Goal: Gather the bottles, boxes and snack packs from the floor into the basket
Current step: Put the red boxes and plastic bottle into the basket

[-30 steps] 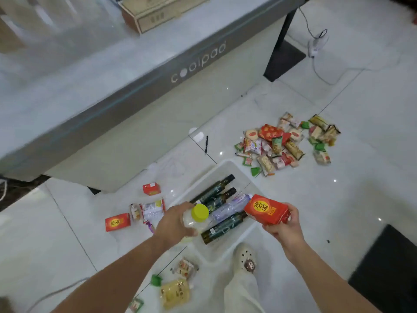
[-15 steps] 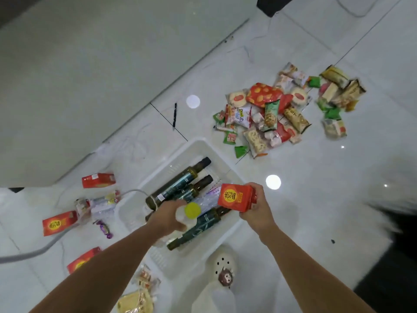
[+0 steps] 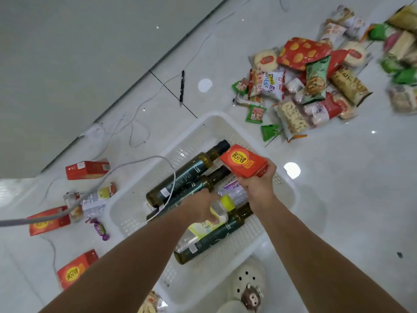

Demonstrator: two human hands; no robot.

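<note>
Both hands reach over the white basket (image 3: 286, 188) on the tiled floor (image 3: 338, 199). The left hand (image 3: 200, 206) grips a clear bottle with a yellow cap (image 3: 216, 213), held low over the dark green bottles (image 3: 187, 172) that lie side by side inside the basket. The right hand (image 3: 259, 184) clutches a red box (image 3: 244, 161) above the basket's far end. A heap of snack packs (image 3: 304, 86) lies on the floor beyond the basket. To the left, more red boxes (image 3: 86, 170) and a small purple candy (image 3: 100, 229) are scattered near a grey cable (image 3: 135, 163). A black pen (image 3: 181, 86) lies on the tiles.
</note>
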